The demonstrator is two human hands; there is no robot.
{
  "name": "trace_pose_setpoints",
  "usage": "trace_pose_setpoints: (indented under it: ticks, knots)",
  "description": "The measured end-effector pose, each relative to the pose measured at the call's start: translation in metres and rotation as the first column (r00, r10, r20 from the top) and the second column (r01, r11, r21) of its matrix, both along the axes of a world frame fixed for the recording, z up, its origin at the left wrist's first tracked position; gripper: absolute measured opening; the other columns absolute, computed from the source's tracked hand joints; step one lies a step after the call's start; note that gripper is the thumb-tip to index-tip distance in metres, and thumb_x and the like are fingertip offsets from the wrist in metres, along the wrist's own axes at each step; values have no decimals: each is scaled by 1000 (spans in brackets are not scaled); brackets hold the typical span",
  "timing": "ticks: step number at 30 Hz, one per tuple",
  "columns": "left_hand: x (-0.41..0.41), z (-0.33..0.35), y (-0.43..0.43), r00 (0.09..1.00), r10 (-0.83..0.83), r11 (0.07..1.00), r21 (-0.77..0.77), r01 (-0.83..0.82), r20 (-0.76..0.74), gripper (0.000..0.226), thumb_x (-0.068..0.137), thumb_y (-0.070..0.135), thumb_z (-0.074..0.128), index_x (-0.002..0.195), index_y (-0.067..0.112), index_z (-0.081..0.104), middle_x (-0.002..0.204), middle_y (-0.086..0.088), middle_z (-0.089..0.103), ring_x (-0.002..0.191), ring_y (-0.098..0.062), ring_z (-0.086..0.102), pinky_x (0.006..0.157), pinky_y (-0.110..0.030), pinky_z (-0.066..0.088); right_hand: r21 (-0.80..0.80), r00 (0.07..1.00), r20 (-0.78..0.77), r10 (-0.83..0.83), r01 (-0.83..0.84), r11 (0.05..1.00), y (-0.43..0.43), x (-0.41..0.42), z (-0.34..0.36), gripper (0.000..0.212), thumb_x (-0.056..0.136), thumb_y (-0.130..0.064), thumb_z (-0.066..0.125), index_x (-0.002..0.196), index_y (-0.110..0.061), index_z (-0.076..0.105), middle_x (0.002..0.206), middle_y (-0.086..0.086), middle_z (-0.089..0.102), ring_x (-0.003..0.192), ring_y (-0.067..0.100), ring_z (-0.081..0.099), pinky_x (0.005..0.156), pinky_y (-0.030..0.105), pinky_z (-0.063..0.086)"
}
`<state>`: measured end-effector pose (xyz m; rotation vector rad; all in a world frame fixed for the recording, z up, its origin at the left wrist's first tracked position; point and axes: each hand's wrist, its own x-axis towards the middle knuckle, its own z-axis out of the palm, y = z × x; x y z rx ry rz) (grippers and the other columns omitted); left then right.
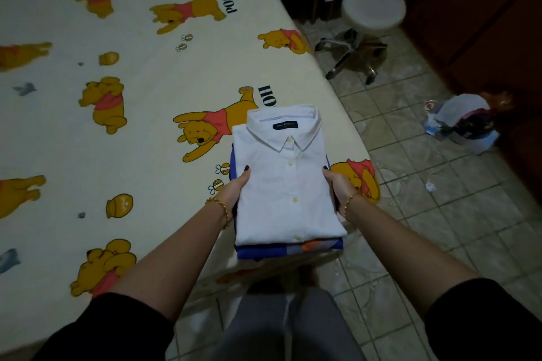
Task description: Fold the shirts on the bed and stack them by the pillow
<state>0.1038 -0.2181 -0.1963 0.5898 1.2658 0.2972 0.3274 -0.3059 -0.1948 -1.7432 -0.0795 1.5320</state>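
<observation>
Shirts (289, 199), folded and stacked, are held at the near corner of the bed (146, 73), the white shirt (287, 179) on top and a blue shirt (264, 252) beneath. Both forearms are stretched forward. The stack's left edge is gripped by the left hand (234, 188), thumb laid on the white cloth. The right edge is gripped likewise by the right hand (337, 184). A stool (373, 7) is seen on the tiled floor (440, 214).
</observation>
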Motion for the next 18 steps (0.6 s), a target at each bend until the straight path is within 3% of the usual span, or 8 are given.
trace_pose_setpoints:
  ticks: [4, 9, 13, 16, 18]
  knots:
    - [7, -11, 10, 996, 68, 998, 21, -67, -57, 40, 87, 50, 58, 110, 18, 62, 112, -11, 68, 104, -33, 63, 97, -50, 47, -2, 998, -24, 64, -64, 998, 23, 11, -6, 37, 99, -36, 42, 116, -9, 60, 112, 10, 65, 105, 30, 59, 94, 41, 47]
    - [8, -26, 24, 980, 107, 993, 60, -98, -169, 51, 82, 61, 57, 100, 14, 64, 107, -12, 69, 99, -34, 65, 93, -49, 50, -8, 979, 88, 186, -186, 983, 46, 18, -32, 41, 97, -42, 43, 118, -10, 60, 119, 12, 64, 109, 32, 60, 101, 49, 44]
    - [3, -50, 20, 951, 105, 993, 86, -84, -290, 76, 72, 71, 58, 119, 11, 58, 111, -12, 66, 97, -33, 65, 90, -46, 52, -69, 937, 180, 299, -291, 954, 53, 8, -56, 42, 100, -40, 37, 125, -10, 53, 125, 8, 59, 112, 30, 56, 102, 48, 42]
    - [7, -57, 4, 950, 133, 985, 142, -96, -282, 75, 82, 67, 51, 136, 15, 44, 123, -12, 60, 103, -32, 61, 89, -42, 52, -140, 879, 274, 390, -365, 920, 51, -1, -57, 50, 102, -40, 29, 137, -8, 43, 135, 12, 51, 123, 34, 48, 106, 44, 37]
    - [10, -55, 0, 940, 140, 978, 190, -83, -310, 74, 85, 65, 46, 141, 18, 37, 128, -10, 56, 109, -32, 57, 96, -44, 48, -152, 867, 284, 410, -381, 912, 50, 0, -58, 51, 102, -43, 27, 140, -10, 40, 138, 13, 49, 125, 34, 46, 106, 45, 37]
